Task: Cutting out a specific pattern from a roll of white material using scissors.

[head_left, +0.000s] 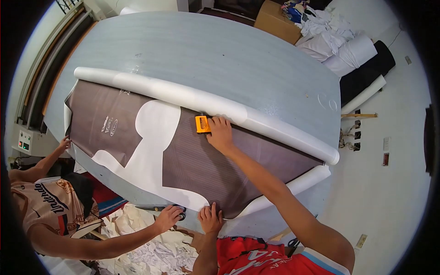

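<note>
My right hand (221,133) reaches across the table, its fingers closed around the side of a small orange box-shaped tool (202,124) with a dark face; I cannot make out its exact kind. The tool rests on a dark brown printed sheet (197,160), close to a long white paper roll (192,97). Down at the near edge, my left hand (211,220) lies with fingers apart on the sheet's brown corner and the white strip beside it. White cut-out shapes (151,142) show between the brown printed panels.
A co-worker's hand (169,218) rests at the near table edge; their other hand (64,144) touches the sheet's left end. Crumpled white paper (142,238) lies below. A roller machine (50,68) stands left. Beyond the table's far right are a cardboard box (277,22) and fabric rolls (350,55).
</note>
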{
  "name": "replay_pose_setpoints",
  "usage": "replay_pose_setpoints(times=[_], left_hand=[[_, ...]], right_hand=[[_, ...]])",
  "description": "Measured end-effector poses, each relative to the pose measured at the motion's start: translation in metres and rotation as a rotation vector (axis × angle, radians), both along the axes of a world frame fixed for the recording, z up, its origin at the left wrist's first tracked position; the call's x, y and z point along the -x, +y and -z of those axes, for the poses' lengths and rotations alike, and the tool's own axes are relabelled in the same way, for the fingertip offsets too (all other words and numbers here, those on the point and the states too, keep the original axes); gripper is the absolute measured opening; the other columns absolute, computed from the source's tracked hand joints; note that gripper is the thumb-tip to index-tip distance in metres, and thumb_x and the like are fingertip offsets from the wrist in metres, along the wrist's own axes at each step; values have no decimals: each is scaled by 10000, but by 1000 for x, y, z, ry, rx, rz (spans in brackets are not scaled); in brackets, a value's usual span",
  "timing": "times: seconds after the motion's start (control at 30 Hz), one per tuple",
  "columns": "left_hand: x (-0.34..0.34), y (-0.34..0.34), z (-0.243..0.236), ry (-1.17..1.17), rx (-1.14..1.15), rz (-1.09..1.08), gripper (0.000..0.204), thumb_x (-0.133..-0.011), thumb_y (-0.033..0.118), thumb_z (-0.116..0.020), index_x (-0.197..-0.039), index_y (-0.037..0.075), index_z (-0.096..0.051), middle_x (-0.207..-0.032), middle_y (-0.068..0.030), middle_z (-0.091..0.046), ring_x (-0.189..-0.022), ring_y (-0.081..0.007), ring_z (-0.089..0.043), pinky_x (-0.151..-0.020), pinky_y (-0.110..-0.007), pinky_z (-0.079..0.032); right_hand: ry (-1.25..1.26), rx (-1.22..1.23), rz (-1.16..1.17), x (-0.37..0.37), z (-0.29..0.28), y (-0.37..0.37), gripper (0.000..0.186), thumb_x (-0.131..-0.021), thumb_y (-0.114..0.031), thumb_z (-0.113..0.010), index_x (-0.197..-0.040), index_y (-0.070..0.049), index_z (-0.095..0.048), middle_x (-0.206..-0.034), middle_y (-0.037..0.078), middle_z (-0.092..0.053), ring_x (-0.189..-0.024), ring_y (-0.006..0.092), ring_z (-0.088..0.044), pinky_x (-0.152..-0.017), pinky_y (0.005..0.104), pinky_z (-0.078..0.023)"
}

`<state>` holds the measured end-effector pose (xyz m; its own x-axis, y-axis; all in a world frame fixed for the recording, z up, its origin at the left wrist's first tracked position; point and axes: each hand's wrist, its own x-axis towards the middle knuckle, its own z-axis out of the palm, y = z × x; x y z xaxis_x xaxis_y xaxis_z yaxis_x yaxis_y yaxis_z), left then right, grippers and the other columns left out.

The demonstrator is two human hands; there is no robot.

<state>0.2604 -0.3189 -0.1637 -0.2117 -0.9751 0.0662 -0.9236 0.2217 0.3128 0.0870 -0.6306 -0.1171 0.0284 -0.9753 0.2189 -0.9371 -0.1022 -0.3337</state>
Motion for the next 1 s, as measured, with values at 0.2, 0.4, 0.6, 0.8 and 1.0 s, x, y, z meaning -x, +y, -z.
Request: replay_pose_setpoints(times=[0.2, 0.4, 0.6, 0.8, 1.0], left_hand=[[4, 5, 2, 0, 22, -10, 466, -842, 351, -601, -1243, 120, -542, -1152, -118, -472, -1148, -319, -398, -1007, -485, -298], [10, 7, 4, -8, 53, 1, 470, -842, 360, -603, -1243, 121, -546, -1161, -113, -463, -1149, -308, -397, -1003, -482, -304], [16, 21, -2, -15, 30, -36, 456, -829, 346, -625, -1232, 144, -562, -1127, -100, -501, -1121, -293, -437, -978, -467, -347], [1, 5, 1, 7, 10, -2, 470, -833, 354, -607, -1244, 135, -542, -1168, -111, -458, -1149, -307, -400, -997, -476, -310], [-1, 10, 1, 13, -6, -9, 478, -832, 362, -605, -1250, 140, -538, -1181, -115, -447, -1150, -316, -401, -991, -493, -311]], right_hand=[[0, 108, -67, -14, 12, -28, 481, -712, -177, -730, -1141, -37, -565, -1097, 86, -537, -1073, 258, -478, -933, 413, -369], [86, 56, -91, -16, 17, -51, 495, -731, -211, -730, -1162, -35, -560, -1149, 76, -524, -1084, 256, -473, -938, 406, -364], [84, 116, -118, -7, 23, -51, 514, -759, -273, -720, -1198, -64, -553, -1200, 71, -504, -1100, 252, -462, -943, 423, -353], [110, 52, -65, -7, 24, -86, 534, -744, -302, -729, -1201, -85, -556, -1187, 63, -500, -1105, 258, -449, -953, 438, -350], [165, 93, -48, -7, 27, -105, 535, -746, -355, -716, -1201, -118, -563, -1172, 67, -497, -1105, 273, -430, -934, 476, -339]])
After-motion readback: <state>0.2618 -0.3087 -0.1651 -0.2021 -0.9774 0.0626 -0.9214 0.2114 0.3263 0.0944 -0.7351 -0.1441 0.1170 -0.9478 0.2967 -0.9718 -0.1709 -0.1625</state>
